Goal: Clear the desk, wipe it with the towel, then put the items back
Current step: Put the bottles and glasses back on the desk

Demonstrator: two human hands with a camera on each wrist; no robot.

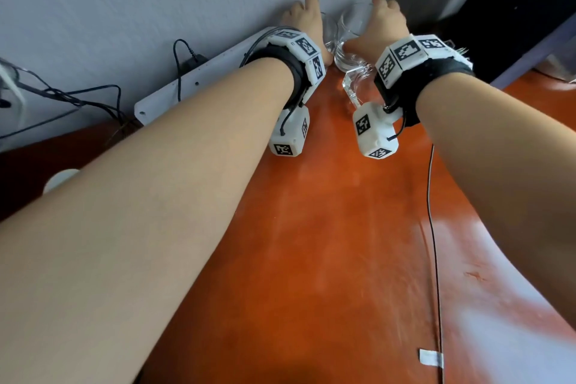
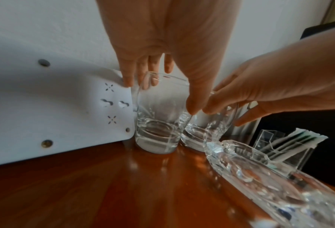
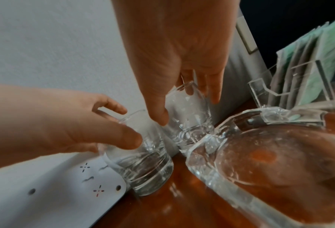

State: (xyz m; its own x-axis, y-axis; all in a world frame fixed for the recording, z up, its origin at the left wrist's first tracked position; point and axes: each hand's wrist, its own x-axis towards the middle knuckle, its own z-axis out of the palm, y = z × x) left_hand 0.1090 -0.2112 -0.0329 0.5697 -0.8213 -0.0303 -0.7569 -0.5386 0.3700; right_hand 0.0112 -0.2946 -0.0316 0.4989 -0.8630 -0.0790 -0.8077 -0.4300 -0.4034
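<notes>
Two clear drinking glasses stand against the wall at the far edge of the orange-brown desk [image 1: 343, 227]. My left hand [image 2: 162, 92] holds the left glass [image 2: 156, 123], fingers behind its rim and thumb on its near side. My right hand [image 3: 188, 108] grips the right glass [image 3: 192, 128] between thumb and fingers. Both glass bases sit on or just above the desk; I cannot tell which. In the head view the left hand [image 1: 302, 15] and right hand [image 1: 383, 19] hide most of both glasses. No towel is in view.
A heavy cut-glass dish [image 3: 270, 154] lies just right of the glasses, under my right wrist. Behind it stands a clear acrylic holder [image 3: 309, 69] with paper packets. A white perforated panel [image 2: 65, 115] leans on the wall at left. A thin black cable [image 1: 434, 243] crosses the desk.
</notes>
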